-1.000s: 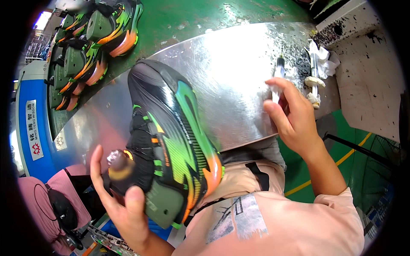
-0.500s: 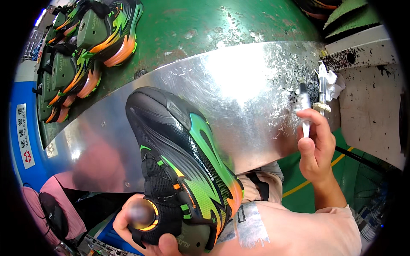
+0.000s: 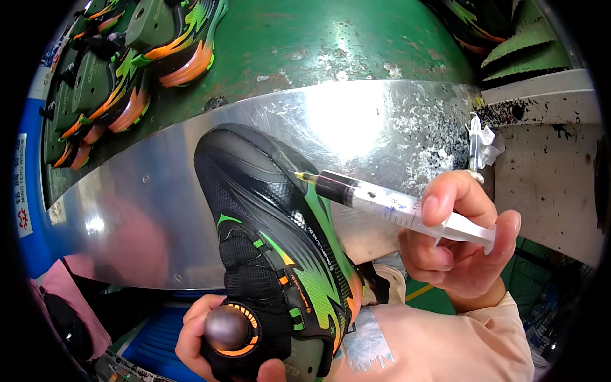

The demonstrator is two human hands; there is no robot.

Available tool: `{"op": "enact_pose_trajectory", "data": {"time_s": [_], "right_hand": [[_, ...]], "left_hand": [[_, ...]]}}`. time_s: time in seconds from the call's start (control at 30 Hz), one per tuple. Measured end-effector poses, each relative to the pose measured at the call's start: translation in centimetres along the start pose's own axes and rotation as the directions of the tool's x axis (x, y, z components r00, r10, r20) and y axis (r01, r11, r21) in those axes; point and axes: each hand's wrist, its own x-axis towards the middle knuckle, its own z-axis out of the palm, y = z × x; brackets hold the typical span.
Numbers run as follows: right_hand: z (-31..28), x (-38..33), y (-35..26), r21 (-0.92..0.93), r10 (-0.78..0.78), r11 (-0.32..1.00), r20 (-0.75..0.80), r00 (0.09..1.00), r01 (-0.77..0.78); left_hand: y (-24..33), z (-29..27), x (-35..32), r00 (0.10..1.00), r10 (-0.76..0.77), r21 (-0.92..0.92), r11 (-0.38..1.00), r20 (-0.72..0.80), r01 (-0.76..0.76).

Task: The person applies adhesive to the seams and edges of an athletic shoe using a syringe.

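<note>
A black, green and orange sports shoe points away from me, toe at the far end, with an olive-green shoe last showing at its collar. My left hand is closed around the collar, thumb on the near side, next to a dark round knob with an orange rim. My right hand grips a clear plastic syringe with black liquid toward its front, a finger and thumb at the barrel and plunger. The syringe's yellowish tip is at the sole edge near the toe; whether it touches cannot be told.
Under the shoe lies a shiny metal sheet on a green table. More shoes on lasts stand at the far left. Another syringe lies beside crumpled white tissue at the right, near a stained pale box edge.
My right hand has brought the syringe from the sheet's right side leftward to the shoe's toe. The shoe stays in my left hand, and the whole view has shifted slightly.
</note>
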Motion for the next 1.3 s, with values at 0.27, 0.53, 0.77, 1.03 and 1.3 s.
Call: {"op": "enact_pose_trajectory", "data": {"time_s": [0.27,0.53,0.77,1.03,1.3], "right_hand": [[0.6,1.2,0.2,-0.028,-0.027,0.999,0.015,1.0,0.027],[1.8,-0.3,-2.0,-0.065,0.215,0.974,-0.037,0.976,-0.217],[0.0,-4.3,0.1,-0.106,0.102,0.989,-0.061,0.993,-0.108],[-3.0,-2.6,0.3,-0.58,-0.351,0.782,-0.104,0.931,0.23],[-5.7,-2.3,3.2,-0.983,-0.272,-0.184,0.025,0.962,-0.027]], "left_hand": [[0.3,-0.2,-0.1,0.999,0.016,0.031,0.999,0.041,-0.017],[0.5,0.2,-0.2,0.999,0.031,-0.006,1.0,-0.015,-0.031],[0.5,-0.8,0.3,0.993,0.027,0.094,0.995,0.116,-0.038],[-1.7,-0.7,0.4,0.989,-0.111,0.117,0.986,-0.094,0.121],[-4.7,-4.1,0.2,0.977,-0.203,-0.007,0.979,-0.061,0.202]]}}
